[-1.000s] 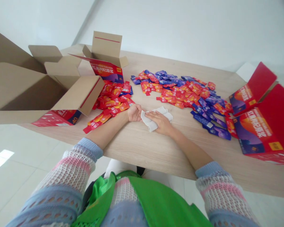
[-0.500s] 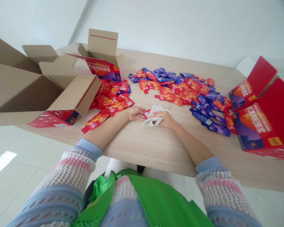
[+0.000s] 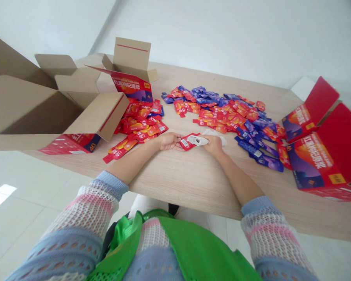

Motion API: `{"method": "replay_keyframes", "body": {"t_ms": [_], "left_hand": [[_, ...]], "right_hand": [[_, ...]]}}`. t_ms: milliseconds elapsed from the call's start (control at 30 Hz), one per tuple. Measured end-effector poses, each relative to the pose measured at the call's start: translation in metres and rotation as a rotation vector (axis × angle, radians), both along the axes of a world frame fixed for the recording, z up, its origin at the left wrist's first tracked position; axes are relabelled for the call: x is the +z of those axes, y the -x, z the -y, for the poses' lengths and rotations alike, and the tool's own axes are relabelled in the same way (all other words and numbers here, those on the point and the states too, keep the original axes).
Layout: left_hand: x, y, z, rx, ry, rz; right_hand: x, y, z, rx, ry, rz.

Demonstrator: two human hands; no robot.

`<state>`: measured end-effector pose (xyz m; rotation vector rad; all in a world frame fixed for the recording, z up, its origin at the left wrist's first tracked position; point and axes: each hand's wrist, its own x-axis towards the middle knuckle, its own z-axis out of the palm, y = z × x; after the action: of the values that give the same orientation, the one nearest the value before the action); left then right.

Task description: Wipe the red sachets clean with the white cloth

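Between my hands, above the front of the wooden table (image 3: 175, 177), is a red sachet (image 3: 187, 143) with a white label showing. My left hand (image 3: 170, 141) grips its left end, fingers underneath. A crumpled white cloth (image 3: 199, 140) is bunched in my right hand (image 3: 213, 144) and lies against the sachet's right part, hiding it. Just left of my left hand is a pile of red sachets (image 3: 139, 127). Beyond both hands spreads a larger mixed heap of red and blue sachets (image 3: 219, 111).
At the left stands a large open carton (image 3: 96, 117) with its flaps out. Behind it is a smaller open red box (image 3: 131, 86). Two open red and purple boxes, a nearer one (image 3: 312, 162) and a farther one (image 3: 300, 117), stand at the right. A white wall (image 3: 222, 39) rises behind the table.
My right hand has moved right with the cloth, which now uncovers more of the red sachet. My left hand stays at the sachet's left end. The view has shifted slightly.
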<state>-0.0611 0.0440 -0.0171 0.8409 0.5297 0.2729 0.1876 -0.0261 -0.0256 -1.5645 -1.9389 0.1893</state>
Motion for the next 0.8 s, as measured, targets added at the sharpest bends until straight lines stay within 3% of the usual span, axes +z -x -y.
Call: {"method": "replay_keyframes", "body": {"t_ms": [400,600,800], "left_hand": [[0.003,-0.002,0.004,0.034,-0.03,-0.028],[0.007,-0.002,0.005,0.033,-0.026,-0.039],[0.006,-0.001,0.004,0.015,-0.023,-0.028]], "right_hand": [[0.001,-0.006,-0.003,-0.238,-0.069,0.335],[-0.002,-0.013,-0.005,-0.338,-0.099,0.281],[0.004,0.005,0.009,-0.257,-0.121,0.182]]}}
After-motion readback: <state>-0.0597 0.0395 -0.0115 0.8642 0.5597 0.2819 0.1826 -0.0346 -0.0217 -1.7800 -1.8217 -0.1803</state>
